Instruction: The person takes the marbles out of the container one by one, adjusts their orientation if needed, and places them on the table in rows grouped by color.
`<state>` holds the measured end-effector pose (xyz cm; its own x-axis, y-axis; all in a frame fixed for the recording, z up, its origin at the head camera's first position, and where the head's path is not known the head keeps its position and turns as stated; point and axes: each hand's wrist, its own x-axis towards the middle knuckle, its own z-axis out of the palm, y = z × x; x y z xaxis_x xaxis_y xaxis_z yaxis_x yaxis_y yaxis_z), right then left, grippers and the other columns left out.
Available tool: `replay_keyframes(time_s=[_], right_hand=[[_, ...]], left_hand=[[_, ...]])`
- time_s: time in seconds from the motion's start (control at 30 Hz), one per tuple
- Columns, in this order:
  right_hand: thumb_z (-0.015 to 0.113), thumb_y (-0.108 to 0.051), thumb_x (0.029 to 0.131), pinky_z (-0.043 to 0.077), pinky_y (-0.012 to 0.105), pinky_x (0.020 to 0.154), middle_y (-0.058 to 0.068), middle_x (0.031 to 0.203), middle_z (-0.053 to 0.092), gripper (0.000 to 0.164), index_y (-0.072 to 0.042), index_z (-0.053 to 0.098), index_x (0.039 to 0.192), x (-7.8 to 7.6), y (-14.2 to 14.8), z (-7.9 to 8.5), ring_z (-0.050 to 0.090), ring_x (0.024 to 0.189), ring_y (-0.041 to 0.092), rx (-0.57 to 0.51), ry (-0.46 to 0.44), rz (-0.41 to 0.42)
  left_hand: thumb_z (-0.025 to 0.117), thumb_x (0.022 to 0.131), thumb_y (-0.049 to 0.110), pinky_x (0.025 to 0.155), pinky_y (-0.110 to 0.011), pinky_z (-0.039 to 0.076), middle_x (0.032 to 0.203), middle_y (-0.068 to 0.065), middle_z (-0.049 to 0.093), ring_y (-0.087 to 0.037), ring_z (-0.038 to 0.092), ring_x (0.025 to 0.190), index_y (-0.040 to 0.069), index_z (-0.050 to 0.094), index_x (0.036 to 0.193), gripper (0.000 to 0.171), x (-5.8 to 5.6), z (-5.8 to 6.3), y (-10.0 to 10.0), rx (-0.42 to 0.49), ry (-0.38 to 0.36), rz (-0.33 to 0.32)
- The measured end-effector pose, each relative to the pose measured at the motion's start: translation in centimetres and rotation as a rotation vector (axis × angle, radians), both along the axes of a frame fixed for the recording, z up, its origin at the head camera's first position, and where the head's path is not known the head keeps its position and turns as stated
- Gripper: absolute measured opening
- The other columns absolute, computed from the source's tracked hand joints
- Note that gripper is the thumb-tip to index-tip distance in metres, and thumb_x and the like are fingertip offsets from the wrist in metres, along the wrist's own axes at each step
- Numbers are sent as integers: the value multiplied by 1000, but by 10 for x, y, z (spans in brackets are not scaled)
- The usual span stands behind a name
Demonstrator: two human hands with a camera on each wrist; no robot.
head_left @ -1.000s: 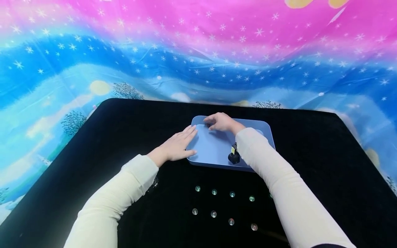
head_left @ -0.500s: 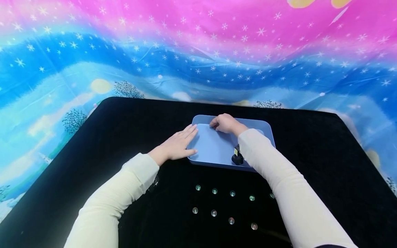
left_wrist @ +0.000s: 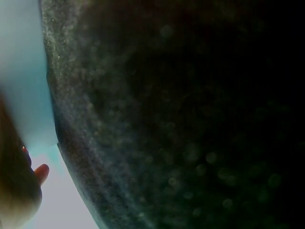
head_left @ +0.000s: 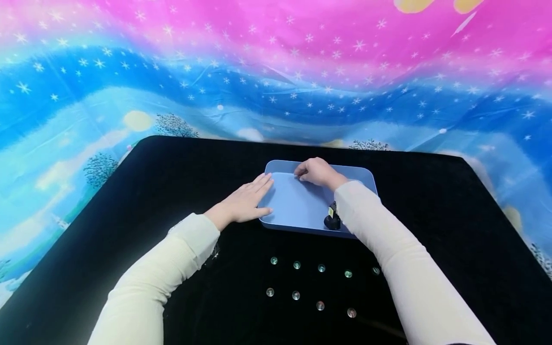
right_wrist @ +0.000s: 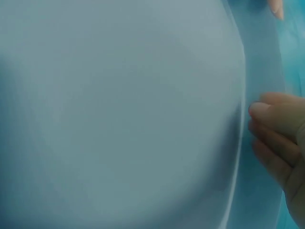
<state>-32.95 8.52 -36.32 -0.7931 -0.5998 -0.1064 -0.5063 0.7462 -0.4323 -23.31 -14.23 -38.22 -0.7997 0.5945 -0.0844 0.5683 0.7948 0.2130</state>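
Observation:
A shallow blue tray (head_left: 293, 206) lies on the black cloth near the table's far side. My left hand (head_left: 241, 201) rests against its left end, fingers straight and thumb spread over the near corner. Inside the tray, my right hand (head_left: 316, 171) is at the far wall with its fingers loosely bent and tips pointing left. The right wrist view shows these fingers (right_wrist: 276, 125) beside the tray's wall, with nothing visible between them. In the left wrist view, part of my left hand (left_wrist: 16, 191) appears at the lower left, by the pale blue tray side (left_wrist: 28, 105).
Two rows of clear glass marbles (head_left: 321, 268) lie on the black cloth (head_left: 207, 172) in front of the tray. A black wrist camera (head_left: 332, 221) on my right wrist overlaps the tray. Behind the table hangs a pink and blue printed curtain (head_left: 258, 86).
My right hand has slid a little to the right along the tray's far wall, and its fingers bend more. The left hand stays at the tray's left end.

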Motion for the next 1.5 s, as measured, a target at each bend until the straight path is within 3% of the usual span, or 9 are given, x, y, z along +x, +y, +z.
replay_keyframes(time_s=[0.3,0.57,1.0,1.2,1.5], right_hand=[[57,-13,84,42,34,77,4,101,61,22,-8,64,103,6,14,25,55,93,18,-62,-5,-48],[56,-16,84,43,32,75,-1,96,63,20,-11,64,103,26,22,42,56,88,14,-150,-23,-56],[57,-15,83,46,28,72,0,95,63,18,-13,65,99,82,37,54,58,87,11,-310,-31,9],[57,-17,83,46,26,72,2,96,63,20,-11,65,101,109,56,54,58,88,11,-400,-45,2],[58,-19,83,47,25,69,2,97,63,19,-12,65,99,154,89,47,58,86,7,-439,-3,-48]], left_hand=[[38,86,51,101,-40,12,144,-5,-3,-15,-8,129,7,8,139,76,0,2,-6,20,4,11],[37,86,52,100,-42,13,144,-7,-2,-16,-8,129,6,7,139,77,1,1,-7,17,15,10],[35,85,54,100,-41,13,144,-5,-3,-14,-8,129,7,7,139,77,2,0,-4,30,14,7],[36,86,52,100,-41,14,144,-7,-2,-16,-7,129,6,8,139,76,3,-1,-2,24,18,-1],[37,86,51,101,-40,13,144,-7,-1,-16,-7,129,5,8,139,76,2,0,1,20,16,-8]])
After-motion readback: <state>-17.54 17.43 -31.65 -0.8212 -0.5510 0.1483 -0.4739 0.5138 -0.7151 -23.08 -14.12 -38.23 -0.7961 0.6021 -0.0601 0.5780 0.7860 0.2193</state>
